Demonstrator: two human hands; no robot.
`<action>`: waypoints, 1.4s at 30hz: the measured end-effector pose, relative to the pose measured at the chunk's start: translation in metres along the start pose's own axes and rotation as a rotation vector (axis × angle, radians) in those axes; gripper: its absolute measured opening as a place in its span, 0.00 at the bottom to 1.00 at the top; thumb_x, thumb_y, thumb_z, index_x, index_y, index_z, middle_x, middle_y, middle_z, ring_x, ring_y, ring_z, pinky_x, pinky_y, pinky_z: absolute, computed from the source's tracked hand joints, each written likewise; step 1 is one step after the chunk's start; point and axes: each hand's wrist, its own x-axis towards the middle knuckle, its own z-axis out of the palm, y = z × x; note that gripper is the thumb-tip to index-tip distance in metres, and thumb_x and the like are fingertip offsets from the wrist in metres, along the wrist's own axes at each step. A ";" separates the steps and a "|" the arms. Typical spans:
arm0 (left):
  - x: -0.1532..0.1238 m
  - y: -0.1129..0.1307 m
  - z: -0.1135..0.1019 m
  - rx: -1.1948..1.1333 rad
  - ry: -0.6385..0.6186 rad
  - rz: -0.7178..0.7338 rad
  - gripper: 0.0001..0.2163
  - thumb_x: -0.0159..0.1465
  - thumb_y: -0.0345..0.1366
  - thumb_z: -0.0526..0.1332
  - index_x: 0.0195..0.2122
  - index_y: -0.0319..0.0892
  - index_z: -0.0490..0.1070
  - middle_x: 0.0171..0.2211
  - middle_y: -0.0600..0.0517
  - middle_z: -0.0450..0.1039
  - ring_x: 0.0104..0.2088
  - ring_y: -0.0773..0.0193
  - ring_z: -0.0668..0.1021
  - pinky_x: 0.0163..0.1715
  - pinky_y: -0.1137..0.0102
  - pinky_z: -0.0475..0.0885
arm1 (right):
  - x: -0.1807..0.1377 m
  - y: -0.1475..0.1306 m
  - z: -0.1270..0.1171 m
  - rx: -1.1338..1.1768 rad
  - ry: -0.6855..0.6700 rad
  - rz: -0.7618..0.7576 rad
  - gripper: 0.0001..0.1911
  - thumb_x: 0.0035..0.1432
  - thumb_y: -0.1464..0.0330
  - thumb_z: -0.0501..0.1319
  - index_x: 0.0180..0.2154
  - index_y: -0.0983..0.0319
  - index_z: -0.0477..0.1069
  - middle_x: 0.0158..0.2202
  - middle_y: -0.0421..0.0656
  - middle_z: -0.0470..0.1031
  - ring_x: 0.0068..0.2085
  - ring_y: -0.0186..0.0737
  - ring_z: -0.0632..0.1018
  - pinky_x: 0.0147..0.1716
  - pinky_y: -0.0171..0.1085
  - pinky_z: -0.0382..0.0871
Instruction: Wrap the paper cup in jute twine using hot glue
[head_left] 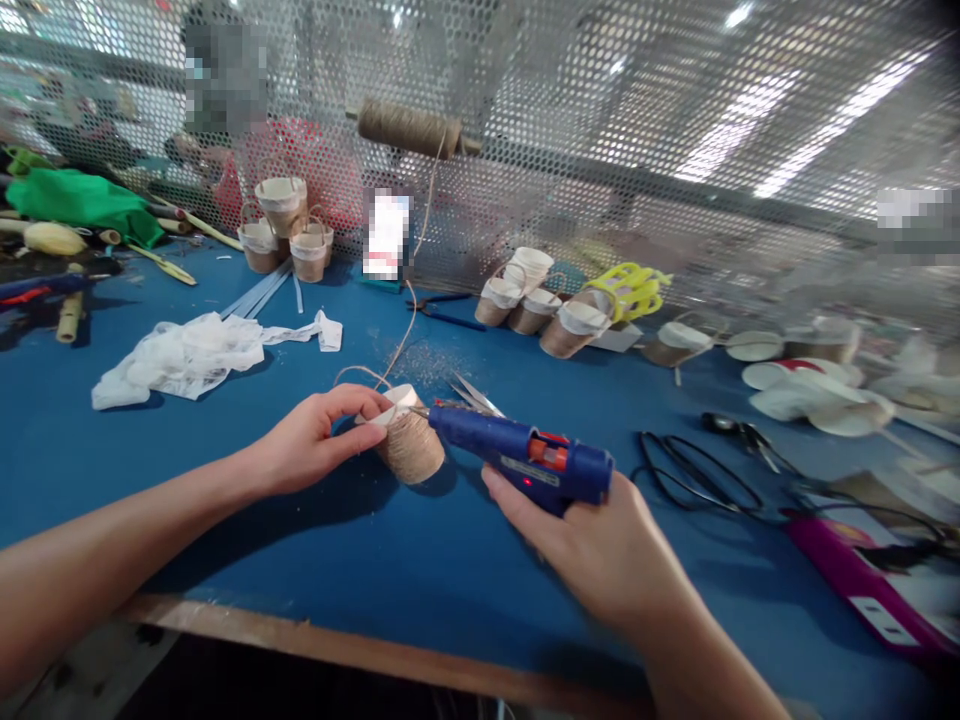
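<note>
My left hand [319,440] pinches the white rim of a small paper cup [409,440] partly wrapped in brown twine, tilted on the blue table [390,560]. My right hand [592,545] grips a blue glue gun [525,455] with an orange trigger. Its nozzle points left and touches the cup near the rim. A strand of twine [416,270] runs from the cup up to a twine spool [409,128] mounted on the mesh screen.
Small scissors [476,398] lie just behind the cup. Twine-wrapped cups [536,305] stand further back, and more cups [285,230] at the back left. White fabric [195,355] lies left. Black scissors [694,475] and a purple device [870,590] lie right. A person sits behind the mesh.
</note>
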 end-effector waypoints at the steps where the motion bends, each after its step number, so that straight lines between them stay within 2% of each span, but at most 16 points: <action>1: 0.000 0.000 0.000 0.003 0.002 -0.002 0.07 0.61 0.37 0.54 0.30 0.40 0.67 0.41 0.46 0.72 0.44 0.59 0.72 0.47 0.62 0.64 | 0.001 0.000 0.001 0.027 -0.020 0.004 0.07 0.47 0.64 0.59 0.21 0.59 0.69 0.17 0.38 0.70 0.22 0.37 0.73 0.18 0.33 0.68; 6: 0.000 -0.001 0.000 -0.012 -0.006 -0.011 0.08 0.61 0.36 0.53 0.35 0.39 0.68 0.43 0.45 0.71 0.46 0.58 0.71 0.48 0.61 0.64 | -0.004 -0.001 0.006 0.020 0.057 0.087 0.11 0.46 0.61 0.60 0.19 0.59 0.64 0.12 0.34 0.61 0.14 0.31 0.63 0.13 0.32 0.61; 9: 0.000 -0.001 0.000 -0.027 -0.009 -0.004 0.08 0.61 0.36 0.53 0.36 0.40 0.68 0.44 0.45 0.71 0.46 0.58 0.71 0.48 0.60 0.64 | -0.007 -0.004 0.005 -0.027 0.078 0.144 0.12 0.45 0.58 0.60 0.21 0.59 0.66 0.12 0.35 0.61 0.15 0.32 0.64 0.11 0.31 0.58; 13: 0.000 -0.002 -0.001 -0.025 -0.011 0.002 0.09 0.61 0.36 0.53 0.38 0.40 0.69 0.45 0.45 0.71 0.47 0.58 0.71 0.48 0.60 0.64 | -0.004 -0.003 0.002 -0.027 0.040 0.160 0.12 0.44 0.59 0.60 0.20 0.59 0.65 0.11 0.34 0.60 0.14 0.31 0.62 0.11 0.31 0.59; 16: -0.001 -0.002 -0.001 -0.022 -0.016 0.008 0.09 0.61 0.36 0.53 0.39 0.40 0.69 0.46 0.44 0.71 0.49 0.57 0.70 0.48 0.60 0.64 | -0.004 -0.001 0.003 -0.067 0.036 0.101 0.12 0.46 0.58 0.59 0.23 0.60 0.69 0.14 0.37 0.66 0.17 0.34 0.67 0.13 0.32 0.61; 19: -0.001 -0.002 0.000 -0.020 -0.016 0.020 0.09 0.61 0.36 0.53 0.38 0.40 0.69 0.46 0.44 0.71 0.49 0.56 0.70 0.48 0.59 0.64 | -0.008 -0.002 0.007 -0.072 0.109 0.051 0.12 0.46 0.58 0.59 0.26 0.60 0.71 0.21 0.41 0.73 0.23 0.39 0.73 0.12 0.31 0.60; 22: 0.000 -0.001 0.000 -0.018 -0.015 0.026 0.08 0.61 0.35 0.53 0.37 0.40 0.69 0.46 0.44 0.71 0.50 0.56 0.70 0.49 0.58 0.64 | -0.012 -0.006 0.009 -0.073 0.138 0.041 0.10 0.46 0.59 0.60 0.24 0.60 0.69 0.21 0.41 0.73 0.24 0.39 0.73 0.12 0.31 0.58; 27: -0.001 -0.003 -0.001 -0.024 -0.031 0.053 0.08 0.63 0.36 0.53 0.38 0.41 0.69 0.50 0.44 0.69 0.53 0.55 0.68 0.51 0.59 0.62 | -0.007 -0.009 0.005 -0.020 0.076 0.163 0.12 0.45 0.59 0.61 0.20 0.59 0.65 0.12 0.35 0.62 0.14 0.32 0.64 0.12 0.32 0.59; 30: -0.001 -0.004 -0.002 -0.030 -0.060 0.081 0.08 0.63 0.35 0.52 0.40 0.41 0.68 0.54 0.44 0.66 0.56 0.56 0.65 0.54 0.59 0.59 | -0.003 -0.010 0.002 0.031 0.016 0.216 0.10 0.44 0.62 0.61 0.19 0.59 0.64 0.10 0.34 0.61 0.13 0.31 0.62 0.12 0.32 0.58; 35: -0.001 -0.004 -0.002 -0.021 -0.077 0.089 0.07 0.63 0.35 0.52 0.38 0.41 0.67 0.55 0.44 0.65 0.56 0.57 0.65 0.55 0.58 0.59 | -0.001 -0.006 -0.001 0.004 0.029 0.130 0.15 0.48 0.60 0.60 0.16 0.58 0.62 0.11 0.35 0.62 0.13 0.31 0.63 0.12 0.32 0.58; 39: -0.002 -0.004 -0.003 -0.050 -0.082 0.088 0.07 0.64 0.36 0.52 0.37 0.40 0.67 0.55 0.44 0.65 0.57 0.56 0.64 0.54 0.58 0.59 | 0.001 0.000 -0.006 -0.049 -0.021 0.025 0.10 0.48 0.65 0.60 0.18 0.58 0.67 0.11 0.35 0.62 0.15 0.32 0.65 0.14 0.32 0.60; 42: -0.002 -0.004 -0.002 -0.082 -0.081 0.081 0.06 0.64 0.35 0.52 0.34 0.40 0.66 0.55 0.43 0.65 0.57 0.55 0.64 0.54 0.58 0.60 | 0.000 0.001 -0.006 -0.054 -0.023 0.053 0.12 0.47 0.64 0.61 0.16 0.58 0.66 0.11 0.35 0.63 0.15 0.33 0.66 0.15 0.33 0.61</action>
